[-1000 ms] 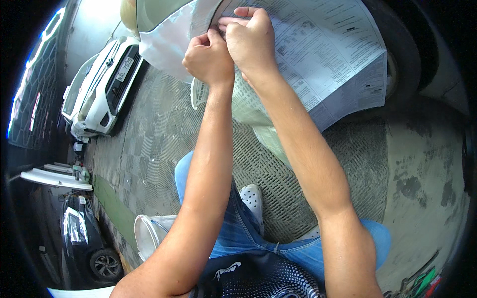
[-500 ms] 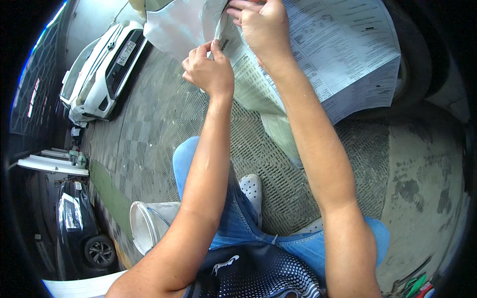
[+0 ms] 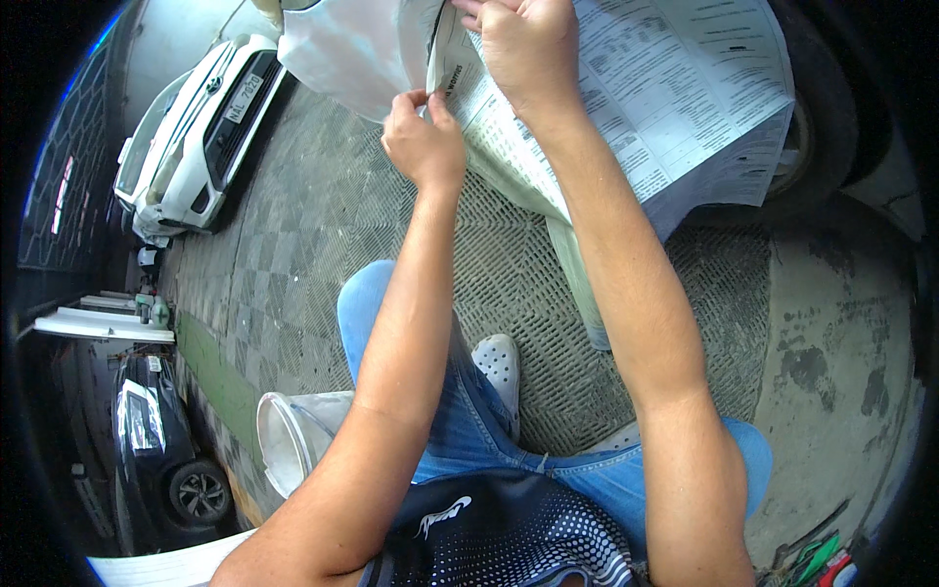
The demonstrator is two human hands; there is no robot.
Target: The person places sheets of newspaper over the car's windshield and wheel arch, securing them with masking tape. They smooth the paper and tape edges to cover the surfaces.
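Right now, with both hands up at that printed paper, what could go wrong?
The printed paper looks thin, so it might crease or tear where the left hand touches its edge. A pale flap hangs beside the right forearm in view, so an arm movement could snag it. The white bucket near the left arm might get knocked.

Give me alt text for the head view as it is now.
Left hand pinches the edge of printed paper beside a pearly white panel; the right hand is higher, over the paper. A white bucket is beside the left forearm, and a white car is parked at upper left.
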